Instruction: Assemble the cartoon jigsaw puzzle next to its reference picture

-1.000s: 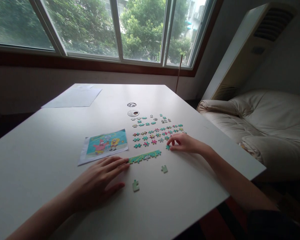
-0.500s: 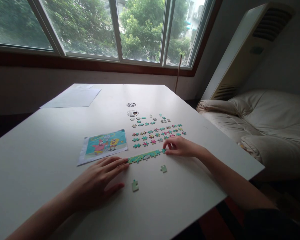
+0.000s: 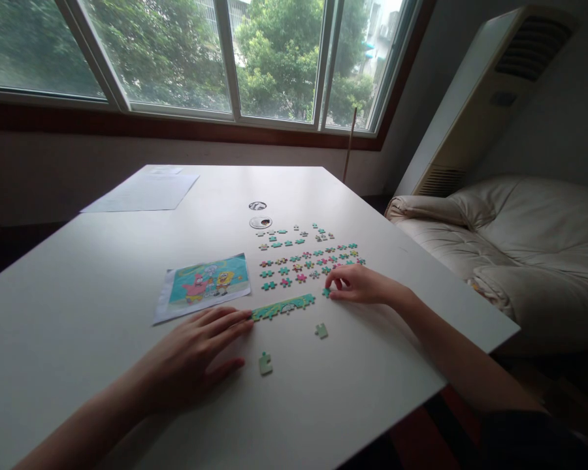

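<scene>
My left hand lies with fingers stretched, its fingertips touching the left end of a joined strip of green puzzle pieces. Just beyond the strip's right end, my right hand pinches a green puzzle piece low over the table, with a small gap between piece and strip. Two pale green puzzle pieces lie loose nearer to me: one below the strip, the other right of my left thumb. Rows of loose puzzle pieces spread behind the strip, partly hidden by my right hand.
A cartoon picture sheet lies left of the rows. Two round discs sit behind the pieces. White paper rests at the far left of the white table. A pale sofa stands to the right.
My right hand has shifted slightly right with the pinched piece, widening the gap to the strip. My left hand has stayed in place.
</scene>
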`<state>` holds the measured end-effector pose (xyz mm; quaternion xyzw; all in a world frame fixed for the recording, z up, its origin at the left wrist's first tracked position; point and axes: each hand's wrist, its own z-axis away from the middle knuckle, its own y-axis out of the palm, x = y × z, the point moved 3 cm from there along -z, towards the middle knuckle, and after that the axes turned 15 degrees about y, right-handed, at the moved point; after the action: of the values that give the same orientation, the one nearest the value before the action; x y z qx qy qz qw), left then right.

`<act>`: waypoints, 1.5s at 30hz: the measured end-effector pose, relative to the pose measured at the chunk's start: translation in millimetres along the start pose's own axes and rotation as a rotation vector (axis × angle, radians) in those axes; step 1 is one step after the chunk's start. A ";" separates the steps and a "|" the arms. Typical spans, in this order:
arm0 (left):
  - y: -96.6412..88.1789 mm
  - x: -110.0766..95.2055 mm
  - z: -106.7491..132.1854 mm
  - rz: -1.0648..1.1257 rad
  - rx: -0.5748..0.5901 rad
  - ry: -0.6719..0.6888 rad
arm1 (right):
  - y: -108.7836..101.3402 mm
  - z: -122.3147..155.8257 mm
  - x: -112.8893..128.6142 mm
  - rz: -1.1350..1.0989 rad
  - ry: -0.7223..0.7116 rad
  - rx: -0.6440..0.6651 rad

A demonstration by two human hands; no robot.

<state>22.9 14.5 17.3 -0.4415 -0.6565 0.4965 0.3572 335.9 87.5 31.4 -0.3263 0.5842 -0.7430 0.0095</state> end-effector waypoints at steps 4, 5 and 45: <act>-0.4 0.5 0.0 0.011 -0.012 -0.002 | 3.2 -1.2 2.8 0.002 -0.016 -0.002; -0.4 0.5 -0.2 0.006 -0.012 0.000 | 4.3 -1.6 3.7 0.003 -0.024 -0.002; 3.7 0.7 1.0 -0.014 0.011 0.008 | 5.2 -3.9 -1.2 -0.023 -0.019 -0.003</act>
<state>22.5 15.3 13.5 -0.4369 -0.6555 0.4959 0.3655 332.9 89.7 25.8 -0.3399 0.5814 -0.7392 0.0061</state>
